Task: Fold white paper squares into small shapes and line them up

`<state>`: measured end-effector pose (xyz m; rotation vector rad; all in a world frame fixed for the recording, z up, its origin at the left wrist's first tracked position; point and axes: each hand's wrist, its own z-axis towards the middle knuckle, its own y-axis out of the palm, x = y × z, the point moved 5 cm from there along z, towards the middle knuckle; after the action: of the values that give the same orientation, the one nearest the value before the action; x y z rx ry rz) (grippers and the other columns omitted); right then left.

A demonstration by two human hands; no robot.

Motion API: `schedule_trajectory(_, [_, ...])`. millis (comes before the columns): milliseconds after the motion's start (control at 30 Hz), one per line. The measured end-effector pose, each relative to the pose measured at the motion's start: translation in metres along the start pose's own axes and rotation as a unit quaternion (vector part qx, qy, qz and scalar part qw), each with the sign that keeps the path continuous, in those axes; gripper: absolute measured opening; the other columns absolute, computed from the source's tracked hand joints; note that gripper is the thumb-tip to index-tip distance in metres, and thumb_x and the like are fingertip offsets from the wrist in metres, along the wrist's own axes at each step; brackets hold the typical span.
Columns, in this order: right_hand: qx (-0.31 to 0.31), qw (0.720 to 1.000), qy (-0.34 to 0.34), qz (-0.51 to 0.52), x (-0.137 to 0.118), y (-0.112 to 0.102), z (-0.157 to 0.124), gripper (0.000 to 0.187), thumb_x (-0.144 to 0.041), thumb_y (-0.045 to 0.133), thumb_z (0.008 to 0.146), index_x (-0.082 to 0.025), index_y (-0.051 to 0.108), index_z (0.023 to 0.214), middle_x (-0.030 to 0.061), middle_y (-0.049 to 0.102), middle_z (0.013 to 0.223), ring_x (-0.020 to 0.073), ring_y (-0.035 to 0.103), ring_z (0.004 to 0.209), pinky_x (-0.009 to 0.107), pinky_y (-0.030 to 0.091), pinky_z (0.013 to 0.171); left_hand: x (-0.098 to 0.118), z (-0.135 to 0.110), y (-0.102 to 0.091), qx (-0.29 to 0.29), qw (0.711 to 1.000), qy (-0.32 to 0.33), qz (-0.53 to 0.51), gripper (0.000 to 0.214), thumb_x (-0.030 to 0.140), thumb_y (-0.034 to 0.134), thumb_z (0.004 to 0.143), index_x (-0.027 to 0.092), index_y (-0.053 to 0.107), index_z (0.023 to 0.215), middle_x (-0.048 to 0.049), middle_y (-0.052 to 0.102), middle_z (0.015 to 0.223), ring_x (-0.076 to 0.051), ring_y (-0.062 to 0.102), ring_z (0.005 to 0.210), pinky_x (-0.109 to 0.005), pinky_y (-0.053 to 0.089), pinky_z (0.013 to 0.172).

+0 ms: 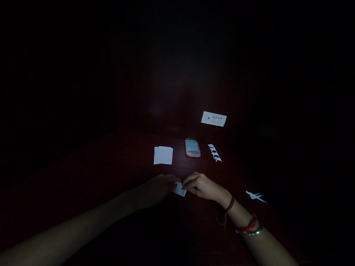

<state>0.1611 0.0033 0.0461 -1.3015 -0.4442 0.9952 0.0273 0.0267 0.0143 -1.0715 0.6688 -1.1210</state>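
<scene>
The scene is very dark. A small white piece of paper (179,189) lies on the dark reddish table (111,166), pinched from both sides. My left hand (156,188) grips its left edge with fingers closed. My right hand (201,186) holds its right edge, fingers curled. Threads and red bangles circle my right wrist.
Beyond my hands lie a stack of white paper squares (163,155), a small box or card deck (192,147), a row of small folded paper shapes (215,152) and a white socket plate (213,118). Crossed paper strips (255,196) lie at the right.
</scene>
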Motion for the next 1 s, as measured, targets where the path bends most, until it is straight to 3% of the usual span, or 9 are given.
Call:
schedule_trajectory(400, [-0.012,0.997,0.012,0.07,0.005,-0.002,-0.002,0.024,-0.008,0.046,0.074,-0.017,0.063,0.089,0.0024,0.06,0.096,0.0103,0.055,0.087,0.02,0.04,0.08,0.012,0.002,-0.012,-0.041,0.998,-0.034,-0.022,0.031,0.013,0.035,0.083,0.021,0.045,0.111,-0.0022,0.049,0.113,-0.016,0.051,0.093,-0.027,0.037,0.079])
schedule_trajectory(1000, [-0.029,0.996,-0.005,0.084,0.004,-0.002,0.0,0.03,-0.001,0.046,0.069,-0.015,0.063,0.089,0.0031,0.058,0.099,0.0108,0.054,0.088,0.02,0.04,0.081,0.009,0.002,-0.007,-0.05,0.998,-0.045,0.004,0.032,0.013,0.035,0.082,0.019,0.046,0.111,-0.0042,0.05,0.113,-0.017,0.053,0.091,-0.028,0.039,0.078])
